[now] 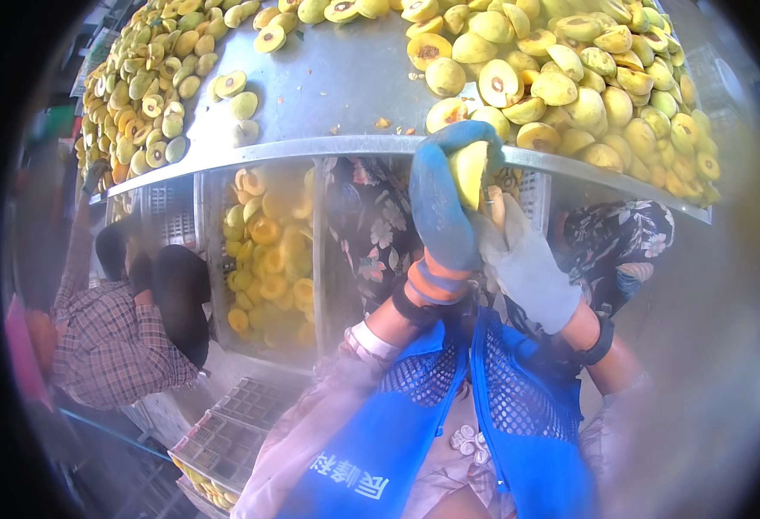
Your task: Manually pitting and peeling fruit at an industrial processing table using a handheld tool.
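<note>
My left hand, in a blue coated glove with an orange cuff, is closed around a halved yellow fruit just over the near edge of the metal table. Close against it, my right hand, in a pale grey glove, grips a small tool at the fruit's cut side; its kind is mostly hidden by the fingers. A large heap of halved yellow-green fruit, some with brown stone hollows showing, lies on the table behind and to the right of my hands.
The metal table's raised rim curves across the view. More halved fruit is piled at its left. Below stands a crate of fruit halves. A person in a checked shirt sits at the left, near stacked plastic crates.
</note>
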A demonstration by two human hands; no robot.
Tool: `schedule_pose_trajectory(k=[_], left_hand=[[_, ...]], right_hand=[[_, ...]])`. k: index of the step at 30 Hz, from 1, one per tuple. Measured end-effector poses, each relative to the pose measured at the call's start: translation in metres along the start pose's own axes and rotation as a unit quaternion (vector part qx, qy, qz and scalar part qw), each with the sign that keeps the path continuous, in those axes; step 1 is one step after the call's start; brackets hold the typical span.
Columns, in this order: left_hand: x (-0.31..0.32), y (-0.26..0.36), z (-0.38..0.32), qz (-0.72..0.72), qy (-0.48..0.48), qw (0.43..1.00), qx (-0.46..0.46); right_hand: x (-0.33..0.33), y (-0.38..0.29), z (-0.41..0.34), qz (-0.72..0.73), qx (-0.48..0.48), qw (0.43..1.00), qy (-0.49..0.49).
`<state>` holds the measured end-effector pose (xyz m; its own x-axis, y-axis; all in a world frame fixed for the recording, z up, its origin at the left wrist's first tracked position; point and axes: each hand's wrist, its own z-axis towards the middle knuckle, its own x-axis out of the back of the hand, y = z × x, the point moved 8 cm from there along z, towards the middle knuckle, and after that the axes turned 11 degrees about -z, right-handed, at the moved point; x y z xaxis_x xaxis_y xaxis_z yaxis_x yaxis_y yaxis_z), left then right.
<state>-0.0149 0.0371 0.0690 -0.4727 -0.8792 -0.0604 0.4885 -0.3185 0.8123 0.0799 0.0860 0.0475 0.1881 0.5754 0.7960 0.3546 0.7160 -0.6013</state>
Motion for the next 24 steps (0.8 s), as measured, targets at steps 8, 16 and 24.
schedule_pose_trajectory(k=[8, 16, 24], left_hand=[[-0.002, -0.021, -0.005, -0.256, 0.019, 0.937, 0.237], [-0.003, -0.025, -0.011, -0.308, 0.051, 0.905, 0.289], [-0.005, -0.014, -0.007, 0.029, -0.084, 0.982, 0.165]], right_hand=[[-0.005, 0.005, 0.005, -0.310, 0.062, 0.945, 0.079], [-0.007, 0.011, 0.003, -0.284, 0.054, 0.955, 0.062], [-0.013, 0.028, -0.008, 0.090, -0.198, 0.972, -0.087]])
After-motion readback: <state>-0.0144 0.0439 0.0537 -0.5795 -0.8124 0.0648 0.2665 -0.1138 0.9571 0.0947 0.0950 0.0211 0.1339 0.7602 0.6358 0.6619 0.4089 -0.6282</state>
